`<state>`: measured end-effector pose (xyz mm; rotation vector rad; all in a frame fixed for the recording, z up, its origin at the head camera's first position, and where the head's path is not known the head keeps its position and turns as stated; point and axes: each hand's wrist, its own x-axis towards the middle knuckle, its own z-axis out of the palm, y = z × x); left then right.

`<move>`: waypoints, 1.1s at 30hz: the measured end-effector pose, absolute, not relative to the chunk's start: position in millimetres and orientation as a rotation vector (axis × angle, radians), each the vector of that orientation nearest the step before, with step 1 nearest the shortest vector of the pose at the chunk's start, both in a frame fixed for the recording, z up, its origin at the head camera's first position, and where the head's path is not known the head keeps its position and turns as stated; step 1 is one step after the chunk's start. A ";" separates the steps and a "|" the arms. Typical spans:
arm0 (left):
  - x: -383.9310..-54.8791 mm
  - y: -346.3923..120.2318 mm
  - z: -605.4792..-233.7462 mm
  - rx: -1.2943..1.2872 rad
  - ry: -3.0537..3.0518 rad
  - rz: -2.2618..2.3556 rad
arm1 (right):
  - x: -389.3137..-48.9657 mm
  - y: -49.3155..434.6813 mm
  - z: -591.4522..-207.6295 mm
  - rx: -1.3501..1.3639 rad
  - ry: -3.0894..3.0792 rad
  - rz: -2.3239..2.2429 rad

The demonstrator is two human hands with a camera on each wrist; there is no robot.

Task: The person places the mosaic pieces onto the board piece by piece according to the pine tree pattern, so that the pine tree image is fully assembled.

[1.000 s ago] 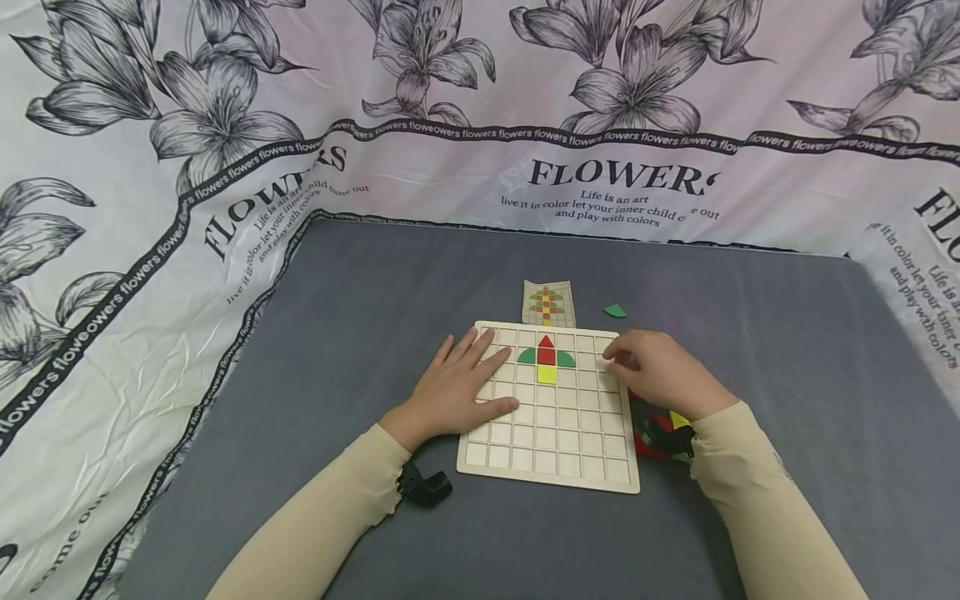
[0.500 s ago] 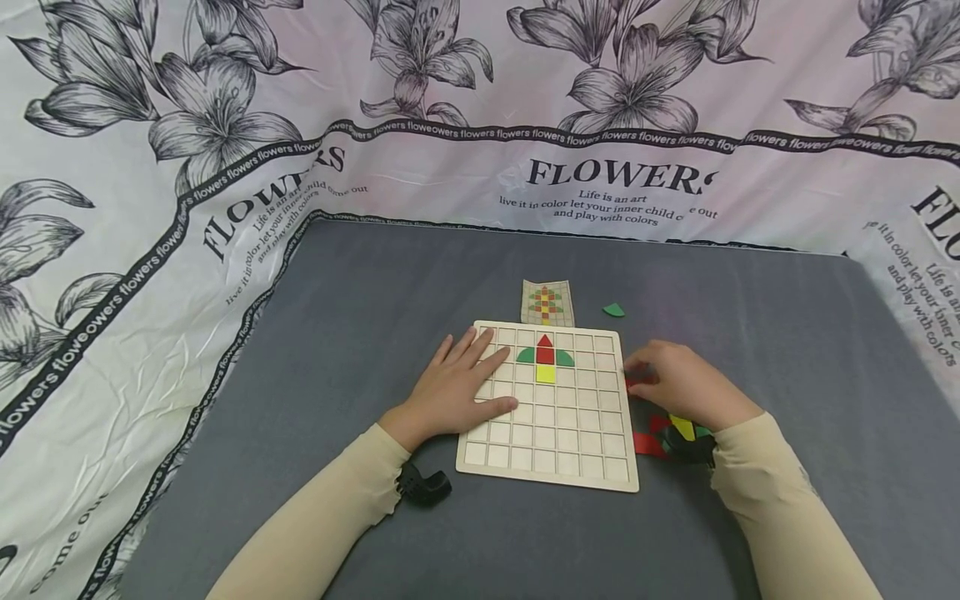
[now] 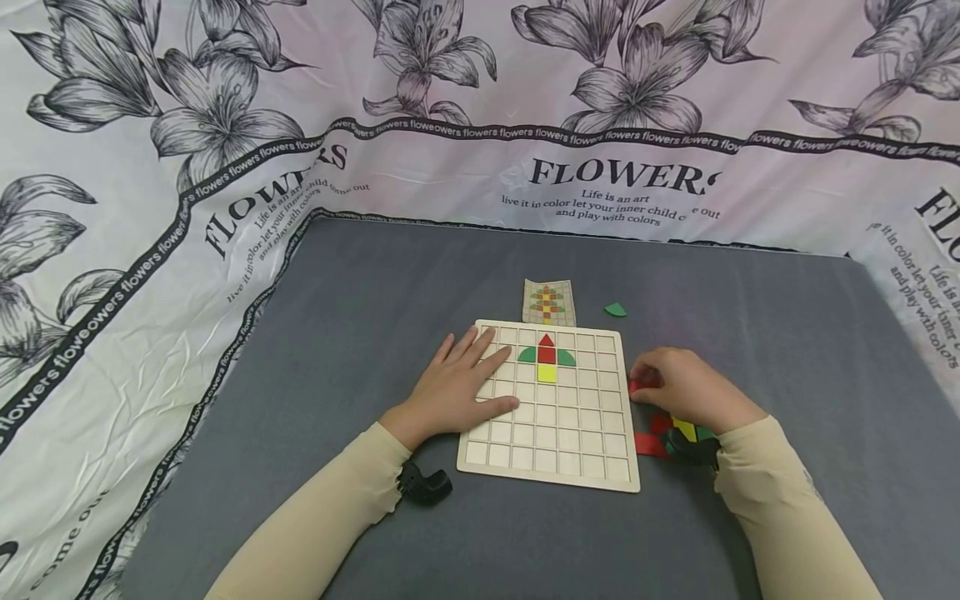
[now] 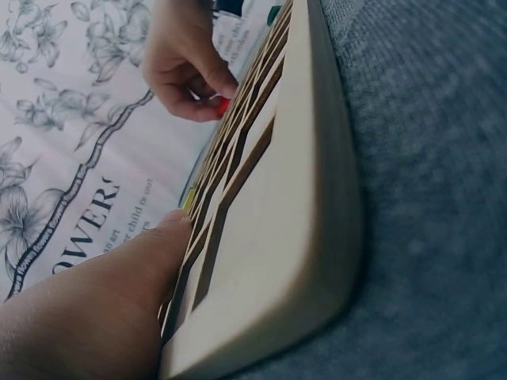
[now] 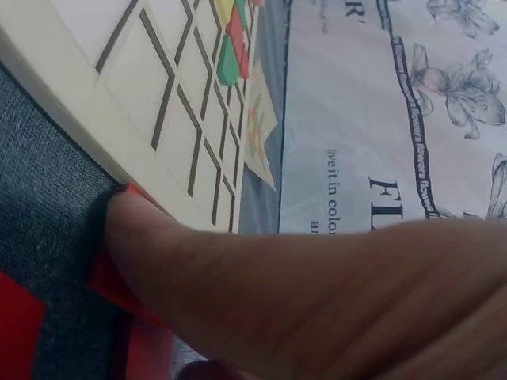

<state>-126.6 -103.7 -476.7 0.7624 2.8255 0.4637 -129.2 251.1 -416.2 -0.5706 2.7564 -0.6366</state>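
My left hand [image 3: 453, 387] lies with fingers spread on the left part of a pale wooden grid board [image 3: 555, 450]. On the board sit a red triangle [image 3: 546, 341], a red square [image 3: 547, 355], a yellow square [image 3: 547, 373] and green quarter-round pieces [image 3: 567, 358] on either side. Beyond the board's right edge, my right hand [image 3: 686, 387] pinches a red piece [image 3: 640, 387] between thumb and fingers. The left wrist view shows the red piece [image 4: 223, 106] at those fingertips. In the right wrist view the thumb [image 5: 206, 277] partly hides the red piece [image 5: 115, 285].
A small pattern card [image 3: 548, 303] lies against the board's far edge, with a loose green piece [image 3: 616, 310] to its right. Red tiles [image 3: 649, 445], a yellow piece [image 3: 684, 428] and green ones lie under the right wrist on the grey cloth [image 3: 375, 283].
My right hand has moved right and nearer, from over the board's right edge to the cloth beside it, and now pinches a red piece. My left hand stays put.
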 end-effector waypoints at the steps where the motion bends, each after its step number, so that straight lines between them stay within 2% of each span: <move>1: -126.9 -103.8 -477.0 0.762 2.825 0.465 | -129.3 251.2 -415.7 -0.563 2.752 -0.645; 17: -128.3 -105.3 -477.3 0.780 2.825 0.461 | -132.3 243.4 -395.4 -0.531 2.763 -0.672; 33: -127.1 -106.0 -476.5 0.786 2.824 0.458 | -150.3 199.9 -400.1 -0.649 2.707 -0.731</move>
